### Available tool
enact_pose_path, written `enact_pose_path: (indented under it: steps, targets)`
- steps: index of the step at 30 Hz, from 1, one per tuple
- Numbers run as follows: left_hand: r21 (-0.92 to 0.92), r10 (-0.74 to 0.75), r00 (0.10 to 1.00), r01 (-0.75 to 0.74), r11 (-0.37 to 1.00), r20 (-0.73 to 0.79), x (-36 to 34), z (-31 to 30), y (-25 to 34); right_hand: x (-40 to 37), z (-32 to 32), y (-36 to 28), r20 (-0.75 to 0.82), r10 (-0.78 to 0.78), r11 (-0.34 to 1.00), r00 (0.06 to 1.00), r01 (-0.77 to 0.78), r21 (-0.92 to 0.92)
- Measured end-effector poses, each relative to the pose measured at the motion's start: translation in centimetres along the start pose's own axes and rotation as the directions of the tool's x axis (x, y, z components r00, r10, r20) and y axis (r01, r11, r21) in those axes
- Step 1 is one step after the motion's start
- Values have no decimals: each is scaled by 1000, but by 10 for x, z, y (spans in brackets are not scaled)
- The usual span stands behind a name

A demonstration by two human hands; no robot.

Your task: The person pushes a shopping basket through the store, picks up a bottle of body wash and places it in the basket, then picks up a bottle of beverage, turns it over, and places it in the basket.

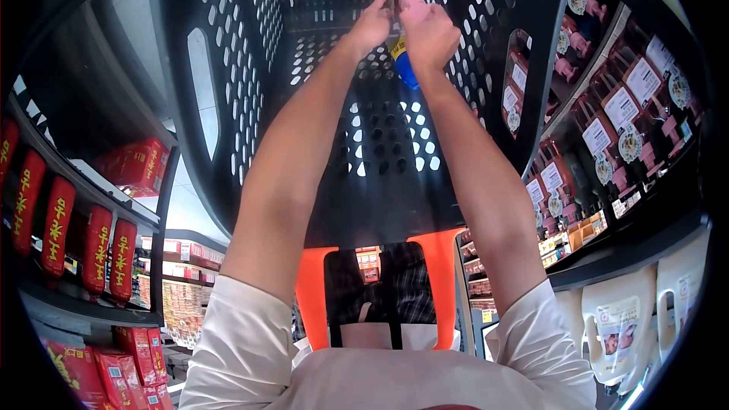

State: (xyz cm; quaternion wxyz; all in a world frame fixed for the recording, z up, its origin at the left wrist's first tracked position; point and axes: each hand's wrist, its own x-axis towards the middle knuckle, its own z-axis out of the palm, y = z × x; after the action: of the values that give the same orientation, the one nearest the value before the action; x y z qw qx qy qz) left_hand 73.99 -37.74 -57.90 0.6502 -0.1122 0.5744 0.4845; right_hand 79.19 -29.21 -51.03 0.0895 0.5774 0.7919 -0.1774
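"Which step shows in the head view?"
"Handling, seemingly: right hand [430,36] closed on a pink item [414,7], far inside the black cart [380,209]; left hand [370,26] beside it, grip unclear."
"Moving it needs?"
"Steadiness, probably."

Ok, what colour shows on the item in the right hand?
The item shows pink; head view.

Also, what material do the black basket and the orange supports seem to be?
Black basket: likely moulded plastic, satin finish; its walls have regular rounded holes. Orange supports: smooth, evenly coloured, probably plastic too, though painted metal is possible.
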Motion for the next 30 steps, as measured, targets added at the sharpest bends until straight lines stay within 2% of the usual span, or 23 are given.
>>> enact_pose_path:
  steps: [3, 6, 7, 10, 12, 14, 16, 17, 20, 21, 22, 24, 25, 26, 27, 28, 30]
  targets:
    - [45, -46, 996, 43, 998, 76, -10, -2, 2, -2, -9, -5, 22, 23, 993, 1000, -20, -117]
    - [18, -78, 991, 76, 997, 111, -10, -1, 2, -4, -11, -6, 50, 59, 991, 997, -52, -127]
    - [8, -43, 988, 42, 999, 147, -1, -2, -12, -4, -10, -4, 42, 60, 991, 997, -55, -122]
    - [167, 66, 993, -83, 983, 102, 18, 1, -47, -9, -10, 2, 28, 84, 991, 996, -80, -109]
    - [233, 32, 999, -38, 972, 32, 18, 2, -43, -10, -1, 6, 18, 105, 992, 994, -103, -79]
    - [227, 89, 994, -103, 968, 71, 43, -1, -71, -12, 6, 10, -29, 97, 994, 995, -98, -41]
    - [343, 22, 998, -40, 939, 57, 29, 0, -53, -12, 10, 13, -57, 161, 986, 985, -157, 61]
    - [348, 80, 996, -91, 933, 47, 17, -1, -43, -15, 9, 14, -2, 206, 975, 979, -205, 90]
    - [521, 109, 984, -21, 853, -139, -28, 3, -10, -36, -7, 17, -56, 182, 929, 982, -153, 338]
    - [655, 304, 945, -156, 739, -118, -47, 3, -6, -43, -27, 10, 74, 257, 887, 964, -266, 378]
    - [768, 342, 933, -137, 625, -113, -78, 8, 10, -52, -44, 6, 122, 275, 822, 954, -299, 484]
    - [830, 328, 940, -256, 496, 94, -144, 14, 43, -75, -92, 3, 114, 128, 870, 985, -167, 464]
    - [822, 312, 938, -296, 486, 153, -172, 15, 54, -86, -117, 2, 232, 93, 841, 968, -201, 502]
    - [814, 289, 933, -333, 476, 212, -201, 15, 59, -101, -141, 1, 348, 51, 810, 936, -243, 534]
    - [805, 265, 926, -368, 465, 270, -230, 15, 66, -118, -164, 5, 461, -49, 693, 886, -301, 654]
    - [806, 315, 918, -370, 462, 240, -262, 15, 76, -137, -202, -8, 566, -96, 690, 819, -355, 631]
    - [812, 411, 896, -363, 458, 168, -328, 9, 89, -172, -247, -3, 719, -188, 757, 669, -368, 540]
